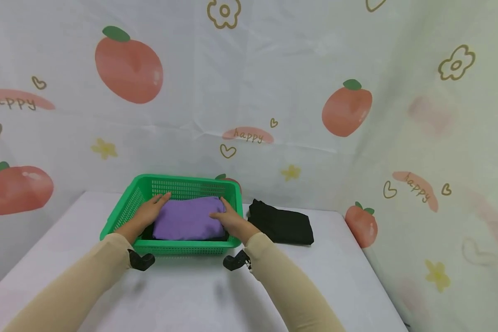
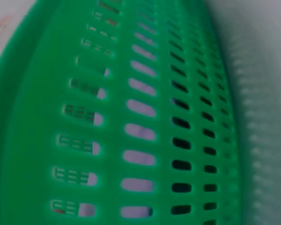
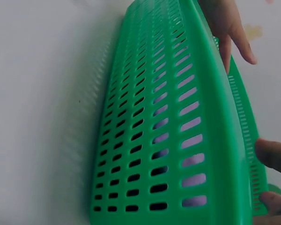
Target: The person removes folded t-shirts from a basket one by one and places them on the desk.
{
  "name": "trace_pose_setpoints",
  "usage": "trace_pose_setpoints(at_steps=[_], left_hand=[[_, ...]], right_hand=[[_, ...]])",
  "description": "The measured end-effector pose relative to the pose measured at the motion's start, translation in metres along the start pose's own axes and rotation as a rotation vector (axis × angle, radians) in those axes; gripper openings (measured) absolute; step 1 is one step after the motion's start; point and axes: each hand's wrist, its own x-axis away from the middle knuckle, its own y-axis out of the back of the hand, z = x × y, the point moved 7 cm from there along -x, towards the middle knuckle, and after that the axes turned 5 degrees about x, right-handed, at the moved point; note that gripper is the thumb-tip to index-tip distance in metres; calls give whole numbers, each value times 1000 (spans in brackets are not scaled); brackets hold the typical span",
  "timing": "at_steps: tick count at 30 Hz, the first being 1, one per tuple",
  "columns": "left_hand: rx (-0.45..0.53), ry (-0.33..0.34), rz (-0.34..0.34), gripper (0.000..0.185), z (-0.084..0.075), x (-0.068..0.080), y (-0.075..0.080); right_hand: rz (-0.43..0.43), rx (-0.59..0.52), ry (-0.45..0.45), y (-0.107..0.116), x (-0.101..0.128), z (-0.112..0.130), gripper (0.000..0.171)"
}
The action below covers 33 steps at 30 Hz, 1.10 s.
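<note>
A folded purple cloth [image 1: 188, 219] lies in a green plastic basket [image 1: 178, 248], on top of something black [image 1: 148, 232]. My left hand [image 1: 148, 213] reaches over the basket's left front, its straight fingers along the cloth's left edge. At the cloth's right edge is my right hand [image 1: 232, 221], thumb over the cloth and fingers extended toward the back corner. In the right wrist view the left hand [image 3: 225, 26] shows spread fingers beyond the rim, and the right thumb [image 3: 274, 153] stands apart from the finger below it. Basket slots fill the left wrist view, purple showing through.
A folded black cloth [image 1: 280, 223] lies on the white table [image 1: 182, 295], just right of the basket. Behind the table hangs a white curtain [image 1: 253, 69] printed with peaches, hearts and flowers. It also runs along the right side.
</note>
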Motion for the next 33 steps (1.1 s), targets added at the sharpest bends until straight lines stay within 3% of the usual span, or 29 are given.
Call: trace_pose_setpoints(at_steps=[3, 7, 13, 17, 21, 25, 28, 33], left_hand=[[-7, -15, -18, 84, 2, -2, 1], [-34, -6, -40, 83, 3, -4, 3], [-29, 25, 16, 82, 7, -6, -3], [106, 52, 97, 76, 12, -7, -12], [222, 48, 183, 72, 12, -8, -20], [195, -1, 196, 70, 10, -8, -21], [111, -38, 158, 68, 9, -7, -20], [17, -50, 89, 67, 10, -7, -15]], right_hand=[[-19, -19, -2, -2, -4, -3, 78], [-50, 36, 10, -6, -7, -4, 73], [-89, 89, 12, -10, -12, -8, 70], [-89, 72, -20, -11, -17, -14, 66], [-17, 57, -73, -16, -20, -21, 66], [34, 80, -94, -18, -19, -23, 69], [27, 120, -78, -17, -19, -22, 69], [4, 98, -49, -18, -20, -20, 66]])
